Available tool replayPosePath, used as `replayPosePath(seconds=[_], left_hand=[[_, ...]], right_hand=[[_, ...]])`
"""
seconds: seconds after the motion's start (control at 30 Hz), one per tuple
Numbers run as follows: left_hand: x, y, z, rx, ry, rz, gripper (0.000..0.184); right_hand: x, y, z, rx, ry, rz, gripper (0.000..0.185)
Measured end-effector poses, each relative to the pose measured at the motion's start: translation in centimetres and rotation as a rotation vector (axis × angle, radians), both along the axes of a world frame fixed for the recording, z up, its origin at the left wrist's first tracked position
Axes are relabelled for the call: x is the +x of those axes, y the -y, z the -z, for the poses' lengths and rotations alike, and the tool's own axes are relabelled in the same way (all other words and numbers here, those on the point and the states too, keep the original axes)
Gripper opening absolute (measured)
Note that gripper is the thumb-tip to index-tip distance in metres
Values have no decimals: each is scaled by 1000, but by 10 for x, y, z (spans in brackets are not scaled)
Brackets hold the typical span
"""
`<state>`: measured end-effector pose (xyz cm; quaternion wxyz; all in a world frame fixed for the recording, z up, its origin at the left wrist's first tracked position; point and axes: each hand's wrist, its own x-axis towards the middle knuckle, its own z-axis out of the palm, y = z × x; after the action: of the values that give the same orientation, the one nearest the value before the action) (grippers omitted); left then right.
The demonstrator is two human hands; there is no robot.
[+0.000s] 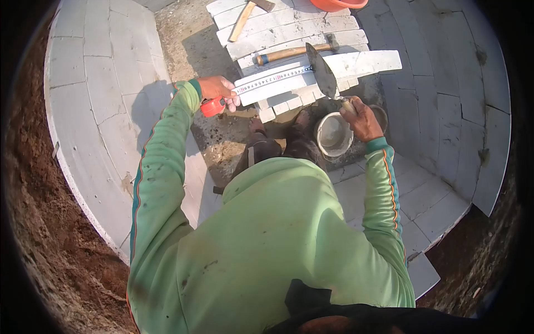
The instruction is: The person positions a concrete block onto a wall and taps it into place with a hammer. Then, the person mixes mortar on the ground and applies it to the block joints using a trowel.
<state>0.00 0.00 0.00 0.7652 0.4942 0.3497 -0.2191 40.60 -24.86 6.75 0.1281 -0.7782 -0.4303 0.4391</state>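
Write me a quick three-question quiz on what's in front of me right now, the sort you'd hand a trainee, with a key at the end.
1. Name the tool in the right hand.

2. True or false: the red tape measure is lying on the ground.

3. How many wooden-handled tools lie loose on the white blocks?
A) one
B) two
C) four

Key:
1. A trowel.
2. False; the left hand holds it.
3. B
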Motion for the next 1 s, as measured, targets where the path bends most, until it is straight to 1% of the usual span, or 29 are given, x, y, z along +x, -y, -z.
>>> replayPosePath(seconds=[0.07,0.1,0.17,0.27,0.37,0.4,0.5,0.53,0.63,0.67,0.7,0.77,0.83,0.9,1.0], left_hand=[[4,2,0,-6,1,15,25],[-9,4,-8,-6,-32,10,25],[-1,-1,-4,15,8,8,25],[-1,3,5,3,14,-38,27],[0,3,-5,35,27,14,28],[-5,6,-4,24,70,-12,26],[-31,30,37,68,205,-315,24],[-29,45,32,23,192,-534,26],[-1,86,28,411,-111,-888,35],[7,96,32,606,-150,-806,47],[17,104,37,617,-124,-869,49],[32,113,43,638,-70,-993,53],[30,114,44,644,-115,-970,57],[31,114,45,661,-149,-976,57],[38,116,30,588,-71,-1047,61]], right_hand=[[1,3,-4,4,2,5,48],[-10,3,2,2,-52,7,47],[-5,-3,-6,17,-53,17,45],[-7,-3,-13,41,-12,-2,45],[-4,2,-4,114,-14,-26,44],[-4,2,-1,124,-2,-33,46],[-5,0,-11,94,50,-44,48],[-5,0,-12,94,64,-55,47],[-7,-3,-12,86,86,-83,46],[-10,-5,-16,81,89,-85,46],[-10,-7,-18,79,96,-89,45],[6,-6,-2,275,217,-424,45],[13,2,3,305,249,-529,45],[13,6,-3,188,187,-396,44],[-9,18,-51,18,89,-135,44]])
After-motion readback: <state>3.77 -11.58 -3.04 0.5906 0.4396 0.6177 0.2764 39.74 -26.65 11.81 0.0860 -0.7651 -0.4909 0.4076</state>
